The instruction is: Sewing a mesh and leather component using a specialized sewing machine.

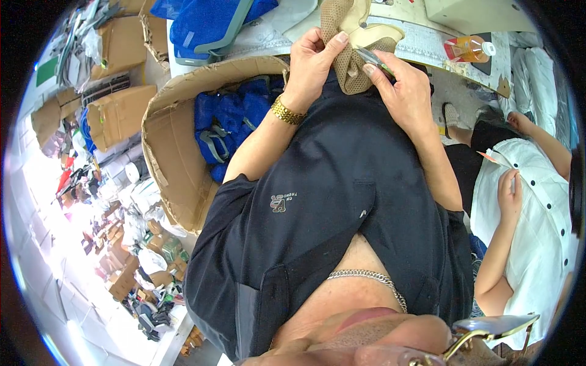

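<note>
Above the edge of the worktable, my left hand pinches a tan mesh fabric piece between thumb and fingers. Part of the fabric hangs down over my lap, and a smooth cream section spreads behind it on the table. My right hand is closed around small thread snips. Their pointed metal blades touch or nearly touch the mesh close to my left thumb. Whether the blades are cutting a thread is too small to tell.
A cardboard box of blue mesh pieces stands to my left. More blue mesh pieces with grey trim lie on the worktable. An amber drink bottle lies at the right. A person in white is close on my right.
</note>
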Tool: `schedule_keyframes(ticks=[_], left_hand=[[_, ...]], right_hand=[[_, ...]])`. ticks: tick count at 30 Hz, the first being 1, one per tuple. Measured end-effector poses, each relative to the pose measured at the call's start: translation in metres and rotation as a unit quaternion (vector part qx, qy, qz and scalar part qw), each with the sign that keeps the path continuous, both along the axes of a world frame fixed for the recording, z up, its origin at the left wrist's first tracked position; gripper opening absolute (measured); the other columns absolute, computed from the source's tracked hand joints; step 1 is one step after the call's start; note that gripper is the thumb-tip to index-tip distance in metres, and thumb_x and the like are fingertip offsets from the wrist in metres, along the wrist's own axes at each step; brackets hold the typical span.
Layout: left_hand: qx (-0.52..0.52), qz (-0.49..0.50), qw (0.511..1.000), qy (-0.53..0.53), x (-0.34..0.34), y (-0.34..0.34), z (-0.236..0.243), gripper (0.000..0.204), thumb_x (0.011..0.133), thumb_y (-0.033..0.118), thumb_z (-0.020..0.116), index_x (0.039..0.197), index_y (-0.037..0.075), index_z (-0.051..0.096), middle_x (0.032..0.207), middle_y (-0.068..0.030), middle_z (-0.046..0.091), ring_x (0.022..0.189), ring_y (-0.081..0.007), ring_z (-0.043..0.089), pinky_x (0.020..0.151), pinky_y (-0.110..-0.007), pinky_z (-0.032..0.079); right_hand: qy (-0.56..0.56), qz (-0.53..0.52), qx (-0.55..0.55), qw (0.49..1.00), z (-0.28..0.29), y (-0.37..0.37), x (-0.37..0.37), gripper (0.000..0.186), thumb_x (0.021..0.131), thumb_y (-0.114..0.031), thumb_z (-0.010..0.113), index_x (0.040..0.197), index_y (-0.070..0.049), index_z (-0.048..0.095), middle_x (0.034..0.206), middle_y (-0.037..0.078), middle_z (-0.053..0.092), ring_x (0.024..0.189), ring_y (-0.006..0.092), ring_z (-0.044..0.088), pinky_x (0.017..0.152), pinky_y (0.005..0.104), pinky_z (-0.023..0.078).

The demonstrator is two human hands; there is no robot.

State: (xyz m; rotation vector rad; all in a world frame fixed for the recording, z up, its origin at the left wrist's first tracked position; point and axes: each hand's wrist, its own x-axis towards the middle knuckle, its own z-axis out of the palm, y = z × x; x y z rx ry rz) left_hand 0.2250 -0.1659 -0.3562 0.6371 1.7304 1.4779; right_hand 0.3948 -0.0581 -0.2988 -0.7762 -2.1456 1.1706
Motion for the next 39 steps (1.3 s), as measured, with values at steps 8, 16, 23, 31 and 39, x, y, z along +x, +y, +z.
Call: schedule_keyframes(ticks=[8,16,23,31,39], left_hand=[[0.13,0.023,0.961,-0.241,0.021,-0.009,-0.015,0.018,0.088,0.017,0.068,0.098,0.004,0.061,0.088,-0.0011,0.066,0.076,-0.0049,0.06,0.065,-0.019,0.048],[0.134,0.029,0.964,-0.228,0.021,-0.012,-0.01,0.015,0.09,0.018,0.066,0.096,0.004,0.063,0.086,0.0002,0.066,0.074,-0.0041,0.059,0.065,-0.02,0.048],[0.142,0.037,0.972,-0.186,0.019,-0.016,-0.013,0.012,0.089,0.014,0.067,0.091,0.003,0.063,0.086,0.0,0.065,0.075,-0.0037,0.058,0.067,-0.02,0.048],[0.15,0.05,0.977,-0.141,0.022,-0.013,-0.009,0.011,0.089,0.011,0.067,0.087,0.002,0.062,0.084,-0.0004,0.065,0.074,-0.0037,0.057,0.067,-0.02,0.048],[0.151,0.063,0.977,-0.133,0.027,-0.01,-0.005,0.01,0.088,0.01,0.067,0.086,0.002,0.061,0.084,-0.0008,0.065,0.074,-0.0041,0.057,0.066,-0.02,0.048]], right_hand=[[-0.014,0.039,-0.079,0.996,-0.046,-0.022,0.006,0.038,0.096,-0.033,0.051,0.111,0.001,0.059,0.101,0.019,0.065,0.095,0.0323,0.063,0.082,0.0357,0.049],[-0.066,0.061,-0.073,0.993,-0.035,-0.021,0.008,0.037,0.089,-0.034,0.062,0.108,-0.002,0.061,0.089,0.018,0.067,0.081,0.031,0.066,0.073,0.0357,0.05],[-0.078,0.069,0.017,0.994,-0.033,-0.026,0.006,0.029,0.087,-0.029,0.065,0.102,-0.004,0.064,0.087,0.016,0.067,0.077,0.031,0.066,0.067,0.0366,0.051],[-0.045,0.067,0.109,0.991,-0.039,-0.023,0.003,0.029,0.088,-0.028,0.063,0.104,-0.004,0.065,0.092,0.015,0.067,0.081,0.0325,0.066,0.07,0.0367,0.052],[-0.065,0.06,0.088,0.992,-0.036,-0.02,0.005,0.026,0.087,-0.025,0.064,0.105,-0.008,0.066,0.093,0.014,0.068,0.082,0.0316,0.066,0.07,0.0362,0.052]])
